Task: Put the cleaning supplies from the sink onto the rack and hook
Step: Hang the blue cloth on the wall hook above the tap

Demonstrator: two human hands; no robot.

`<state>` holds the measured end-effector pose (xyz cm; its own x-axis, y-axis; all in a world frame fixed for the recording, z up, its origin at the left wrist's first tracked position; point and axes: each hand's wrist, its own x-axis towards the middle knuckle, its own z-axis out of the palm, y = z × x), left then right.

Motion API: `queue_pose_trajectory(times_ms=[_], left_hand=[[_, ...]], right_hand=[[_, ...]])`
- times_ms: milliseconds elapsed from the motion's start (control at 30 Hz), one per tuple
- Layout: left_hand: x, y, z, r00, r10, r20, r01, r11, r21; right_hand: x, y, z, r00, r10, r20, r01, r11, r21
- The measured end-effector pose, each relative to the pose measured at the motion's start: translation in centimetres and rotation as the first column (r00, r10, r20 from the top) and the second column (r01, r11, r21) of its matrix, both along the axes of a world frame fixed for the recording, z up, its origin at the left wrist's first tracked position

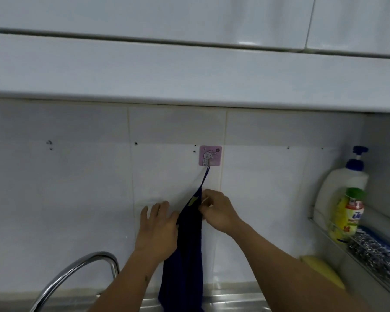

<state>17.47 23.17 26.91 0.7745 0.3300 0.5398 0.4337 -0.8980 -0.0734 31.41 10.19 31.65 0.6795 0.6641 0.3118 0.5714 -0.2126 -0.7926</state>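
The dark blue cloth (185, 255) hung by its loop from the pink hook (210, 155) just above both hands. The right hand (218, 210) pinched the cloth's upper edge; the left hand (158, 228) lay open, fingers spread, against its left side. The rack (356, 246) stood well right of the right hand.

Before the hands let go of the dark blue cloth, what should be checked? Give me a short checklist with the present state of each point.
1. Loop of the dark blue cloth sits on the pink hook: ok, it appears caught.
2. Hook pad stays stuck to the tile: cannot tell.
3. Cloth hangs clear of the faucet: ok.
4. Left hand lies flat on the cloth edge: ok.
5. Right hand pinches the cloth: ok.
6. Bottles upright on the rack: ok.
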Motion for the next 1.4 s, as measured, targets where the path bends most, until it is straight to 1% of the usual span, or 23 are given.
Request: queue_pose_trajectory(times_ms=[133,233,333,400,467,500,567,600,667,733,900,967,1133,1233,1333,1400], left_hand=[[-0.4,-0.1,-1.0,0.998,-0.005,-0.068,0.004,1.000,-0.020],[-0.5,-0.7,-1.2,0.998,-0.025,-0.055,0.023,0.999,-0.039],[-0.6,-1.2,-1.2,0.998,-0.057,-0.027,0.056,0.997,-0.048],[-0.6,-1.4,-0.9,0.997,-0.071,-0.031,0.068,0.992,-0.109],[-0.6,-1.5,-0.4,0.995,-0.087,-0.047,0.075,0.975,-0.211],[-0.6,-1.6,-0.1,0.993,-0.113,-0.028,0.102,0.958,-0.268],[-0.8,-1.6,0.2,0.991,-0.137,0.012,0.131,0.916,-0.379],[-0.9,-1.3,0.3,0.991,-0.135,0.024,0.130,0.879,-0.459],[-1.2,-0.7,0.7,0.989,-0.134,0.056,0.139,0.765,-0.629],[-1.5,-0.2,1.1,0.987,-0.135,0.084,0.154,0.686,-0.711],[-1.6,-0.6,1.9,0.985,-0.123,0.124,0.174,0.636,-0.751],[-1.8,-1.2,1.5,0.983,-0.115,0.143,0.183,0.594,-0.783],[-2.8,-2.1,0.4,0.980,-0.145,0.138,0.195,0.521,-0.831],[-3.9,-0.5,0.9,0.979,-0.101,0.175,0.202,0.432,-0.879],[-4.9,0.7,1.9,0.972,-0.106,0.209,0.232,0.311,-0.922],[-5.0,0.8,2.5,0.974,-0.130,0.184,0.215,0.297,-0.930]], right_hand=[[-0.5,-1.3,-1.0,0.998,-0.010,0.070,0.014,0.998,-0.062],[-0.7,-2.1,-1.2,0.995,0.009,0.103,0.002,0.994,-0.111],[-0.1,-3.2,-1.3,0.987,0.027,0.160,0.014,0.967,-0.254],[0.7,-4.1,-1.5,0.983,0.018,0.181,0.044,0.942,-0.333],[1.3,-4.9,-1.6,0.983,0.006,0.184,0.067,0.921,-0.384],[1.5,-5.3,-1.6,0.986,0.003,0.167,0.064,0.916,-0.397],[1.8,-6.0,-1.4,0.997,-0.003,0.078,0.031,0.931,-0.364],[1.9,-6.5,-1.3,0.999,-0.012,0.031,0.022,0.943,-0.332],[2.3,-7.6,-0.9,0.999,-0.024,-0.029,0.015,0.959,-0.282],[2.5,-8.7,-0.5,0.998,-0.016,-0.061,0.000,0.966,-0.258],[2.3,-9.4,-1.1,0.999,0.019,-0.049,-0.032,0.962,-0.269],[1.9,-9.5,-2.2,0.999,0.025,-0.044,-0.036,0.958,-0.284],[1.4,-10.2,-4.5,0.995,0.015,-0.100,-0.050,0.933,-0.356],[2.1,-11.3,-4.3,0.990,-0.014,-0.144,-0.035,0.942,-0.334],[2.7,-12.1,-3.4,0.987,-0.021,-0.158,-0.030,0.949,-0.313],[2.7,-12.3,-3.2,0.988,-0.033,-0.151,-0.016,0.949,-0.314]])
